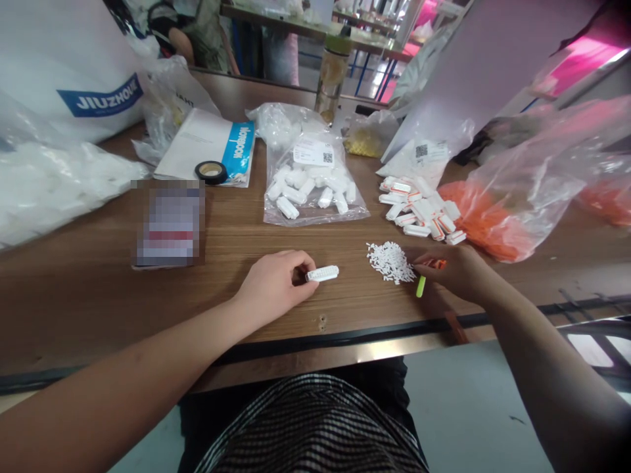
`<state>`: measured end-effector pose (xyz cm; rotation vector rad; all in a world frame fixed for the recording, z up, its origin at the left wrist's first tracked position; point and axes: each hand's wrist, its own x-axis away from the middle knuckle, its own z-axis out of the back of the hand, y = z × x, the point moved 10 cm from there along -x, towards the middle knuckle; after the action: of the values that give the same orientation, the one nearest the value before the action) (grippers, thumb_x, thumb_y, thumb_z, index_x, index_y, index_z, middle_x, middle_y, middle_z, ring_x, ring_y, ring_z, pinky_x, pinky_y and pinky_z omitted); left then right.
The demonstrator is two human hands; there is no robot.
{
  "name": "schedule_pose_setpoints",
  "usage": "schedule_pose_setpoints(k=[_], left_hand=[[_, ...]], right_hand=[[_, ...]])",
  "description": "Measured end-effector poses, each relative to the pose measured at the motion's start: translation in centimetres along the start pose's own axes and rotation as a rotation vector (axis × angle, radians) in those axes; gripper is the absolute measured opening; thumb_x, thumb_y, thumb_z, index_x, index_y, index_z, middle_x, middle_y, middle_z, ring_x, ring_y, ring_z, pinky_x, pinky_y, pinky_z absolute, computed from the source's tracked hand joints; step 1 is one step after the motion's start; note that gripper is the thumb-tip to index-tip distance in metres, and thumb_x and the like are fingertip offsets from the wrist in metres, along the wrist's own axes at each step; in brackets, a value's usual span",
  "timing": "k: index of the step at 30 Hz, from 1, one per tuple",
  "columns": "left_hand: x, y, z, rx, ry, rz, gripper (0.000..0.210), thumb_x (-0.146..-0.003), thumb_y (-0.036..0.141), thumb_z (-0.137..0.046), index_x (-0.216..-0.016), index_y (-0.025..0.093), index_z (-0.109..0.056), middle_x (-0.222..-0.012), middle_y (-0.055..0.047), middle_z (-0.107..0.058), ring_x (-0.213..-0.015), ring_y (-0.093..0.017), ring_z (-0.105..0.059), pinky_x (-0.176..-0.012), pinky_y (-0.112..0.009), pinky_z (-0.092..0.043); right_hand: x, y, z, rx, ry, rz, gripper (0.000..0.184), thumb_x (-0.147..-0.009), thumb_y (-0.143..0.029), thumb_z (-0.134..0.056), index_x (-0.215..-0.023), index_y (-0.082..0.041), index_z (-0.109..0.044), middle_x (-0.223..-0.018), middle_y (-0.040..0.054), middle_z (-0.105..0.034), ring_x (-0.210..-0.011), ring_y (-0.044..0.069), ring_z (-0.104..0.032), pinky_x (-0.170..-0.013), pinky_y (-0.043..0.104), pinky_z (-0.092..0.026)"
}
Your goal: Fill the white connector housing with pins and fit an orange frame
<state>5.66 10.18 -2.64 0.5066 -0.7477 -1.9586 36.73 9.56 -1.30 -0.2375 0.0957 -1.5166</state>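
Observation:
Between the thumb and fingers of my left hand [279, 279] is a small white ribbed plastic housing [323, 273], lying nearly level just over the table. My right hand [456, 272] is at the right edge of a loose pile of tiny white plastic pegs [391, 261], its fingertips pinched together. Under those curled fingers shows an orange and yellow-green thing [420, 287]; its green end sticks out below, and the rest is hidden. Whether a peg is in the pinch is too small to tell. Beyond the pegs lies a heap of white housings with orange strips [422, 209].
A clear bag of white housings [310, 177] lies at the centre back. Bags of orange parts [497, 220] and yellow parts [367, 139] are to the right. Black tape [211, 172] rests on a notebook [197, 141]. A bottle [332, 79] stands behind. A blurred-out item [168, 223] is at left.

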Motion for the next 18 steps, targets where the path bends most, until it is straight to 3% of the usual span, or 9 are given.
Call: schedule_pose_setpoints(k=[6,13,18], left_hand=[[0.0,-0.1,0.1,0.011,-0.002,0.012,0.011,-0.077,0.03,-0.067,-0.086,0.024,-0.067,-0.067,0.003,-0.054,-0.061,-0.013,-0.048,-0.06,-0.028,-0.035],[-0.1,-0.1,-0.1,0.011,-0.008,0.013,0.011,-0.077,0.029,-0.067,-0.086,0.024,-0.067,-0.066,0.003,-0.053,-0.061,-0.013,-0.048,-0.061,-0.028,-0.035],[-0.1,-0.2,-0.1,0.009,-0.008,0.017,0.011,-0.077,0.03,-0.067,-0.086,0.024,-0.067,-0.066,0.003,-0.053,-0.062,-0.013,-0.049,-0.061,-0.028,-0.035]], right_hand=[[-0.1,-2.5,1.0,0.185,0.068,0.199,0.02,-0.08,-0.022,-0.058,-0.085,-0.022,-0.078,-0.089,0.005,-0.077,-0.085,0.027,-0.07,-0.081,0.041,-0.05],[0.0,0.7,0.6,0.028,0.022,0.054,0.025,-0.084,-0.035,-0.06,-0.096,-0.023,-0.078,-0.097,0.004,-0.078,-0.089,0.026,-0.071,-0.083,0.039,-0.052],[0.1,1.3,0.4,0.11,0.01,-0.003,0.022,-0.084,-0.041,-0.061,-0.084,-0.026,-0.077,-0.082,0.0018,-0.077,-0.08,0.025,-0.069,-0.078,0.039,-0.049]])
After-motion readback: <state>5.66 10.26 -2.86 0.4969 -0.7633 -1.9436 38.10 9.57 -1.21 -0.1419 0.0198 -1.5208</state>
